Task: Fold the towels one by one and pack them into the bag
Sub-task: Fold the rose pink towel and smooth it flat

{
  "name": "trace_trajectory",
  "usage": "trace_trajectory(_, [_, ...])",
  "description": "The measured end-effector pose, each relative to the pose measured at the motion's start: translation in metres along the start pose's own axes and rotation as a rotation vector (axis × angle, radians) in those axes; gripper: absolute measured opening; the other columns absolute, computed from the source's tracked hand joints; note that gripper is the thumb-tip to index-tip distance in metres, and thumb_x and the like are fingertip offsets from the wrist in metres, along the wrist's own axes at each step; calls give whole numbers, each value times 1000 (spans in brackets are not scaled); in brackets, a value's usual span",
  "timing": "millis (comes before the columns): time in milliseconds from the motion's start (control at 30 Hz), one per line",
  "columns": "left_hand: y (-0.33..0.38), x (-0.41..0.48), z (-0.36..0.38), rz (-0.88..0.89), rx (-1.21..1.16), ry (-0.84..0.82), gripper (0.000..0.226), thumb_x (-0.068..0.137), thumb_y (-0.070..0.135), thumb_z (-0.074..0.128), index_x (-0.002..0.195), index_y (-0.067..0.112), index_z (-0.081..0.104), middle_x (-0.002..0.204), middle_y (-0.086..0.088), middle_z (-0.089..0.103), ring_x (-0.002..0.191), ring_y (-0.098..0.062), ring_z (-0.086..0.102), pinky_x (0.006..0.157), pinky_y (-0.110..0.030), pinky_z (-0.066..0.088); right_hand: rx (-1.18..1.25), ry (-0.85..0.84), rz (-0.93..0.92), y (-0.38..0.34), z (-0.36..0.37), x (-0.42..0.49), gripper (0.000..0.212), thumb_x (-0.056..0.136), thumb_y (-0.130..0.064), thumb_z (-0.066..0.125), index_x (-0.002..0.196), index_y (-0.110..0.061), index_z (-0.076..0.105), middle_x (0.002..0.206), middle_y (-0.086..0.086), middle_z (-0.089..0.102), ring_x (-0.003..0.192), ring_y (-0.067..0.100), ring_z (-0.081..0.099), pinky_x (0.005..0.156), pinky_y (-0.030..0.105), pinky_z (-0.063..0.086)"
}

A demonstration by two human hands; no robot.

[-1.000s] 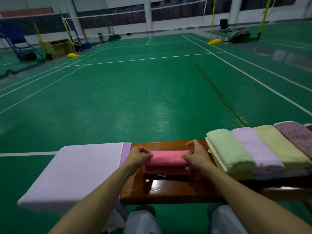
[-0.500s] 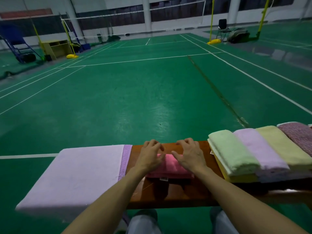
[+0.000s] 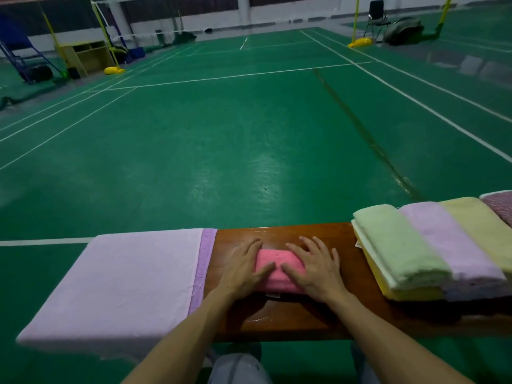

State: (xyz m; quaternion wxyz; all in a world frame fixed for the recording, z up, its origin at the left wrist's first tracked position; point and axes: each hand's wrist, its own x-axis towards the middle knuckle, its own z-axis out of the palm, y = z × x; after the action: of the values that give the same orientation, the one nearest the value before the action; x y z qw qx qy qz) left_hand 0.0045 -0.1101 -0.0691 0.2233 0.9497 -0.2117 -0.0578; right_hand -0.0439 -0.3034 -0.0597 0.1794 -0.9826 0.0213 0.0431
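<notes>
On a wooden bench (image 3: 277, 322) beside a green sports court, a large lilac towel (image 3: 116, 281) lies spread flat at the left. At centre, a small folded pink towel (image 3: 277, 266) sits on the wood. Left hand (image 3: 243, 268) and right hand (image 3: 314, 268) press down on its two ends, fingers straight and spread. At the right, folded towels overlap in a row: green towel (image 3: 399, 245), lilac folded towel (image 3: 448, 242), yellow towel (image 3: 482, 225).

Glossy varnished wood bench (image 3: 279, 320), soft terry-cloth pink towel (image 3: 278, 263).
</notes>
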Motion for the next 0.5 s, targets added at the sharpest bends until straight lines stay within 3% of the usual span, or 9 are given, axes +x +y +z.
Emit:
trace_trajectory(67, [-3, 1, -2, -48, -67, -40, 98, 72, 82, 26, 148, 19, 27, 158, 4, 17, 142, -15, 22, 117, -43, 23, 27, -24, -15, 4, -2, -1, 127, 42, -99, -19, 148, -46, 29, 162, -7, 13, 150, 18, 1, 119, 54, -3])
trace_trajectory(133, [-1, 3, -9, -60, -133, -104, 95, 73, 77, 38, 145, 16, 31, 157, 5, 15, 138, -15, 25, 114, -39, 28, 72, -66, -42, 10, -6, -3, 114, 50, -98, 3, 147, -45, 30, 162, -6, 12, 150, 19, -1, 119, 52, -6])
trace_trajectory(267, [-6, 10, -31, -53, -240, -272, 60, 82, 41, 60, 131, 9, 43, 146, 1, 28, 118, -6, 36, 85, -9, 39, 192, -192, -77, 25, -18, -7, 99, 56, -87, 36, 144, -42, 35, 159, -5, 19, 150, 23, 1, 120, 49, -2])
trace_trajectory(300, [-9, 11, -35, -71, -276, -307, 60, 78, 40, 62, 127, 11, 46, 144, 4, 28, 117, -7, 38, 82, -9, 42, 240, -214, -72, 29, -22, -8, 93, 59, -84, 50, 141, -41, 38, 156, -4, 23, 149, 23, 3, 121, 49, 1])
trace_trajectory(400, [-15, 11, -40, -81, -286, -355, 49, 79, 37, 72, 119, 17, 51, 139, 7, 32, 121, -13, 41, 98, -25, 44, 355, -214, -53, 35, -31, -14, 67, 69, -58, 79, 125, -43, 44, 141, -6, 37, 141, 18, 18, 119, 48, 19])
trace_trajectory(500, [-12, 7, -42, -53, -311, -288, 31, 81, 23, 74, 105, 20, 55, 114, 2, 52, 99, -11, 53, 82, -20, 50, 344, -180, -93, 28, -37, -20, 59, 71, -43, 83, 114, -43, 43, 126, -9, 45, 126, 16, 36, 109, 44, 35])
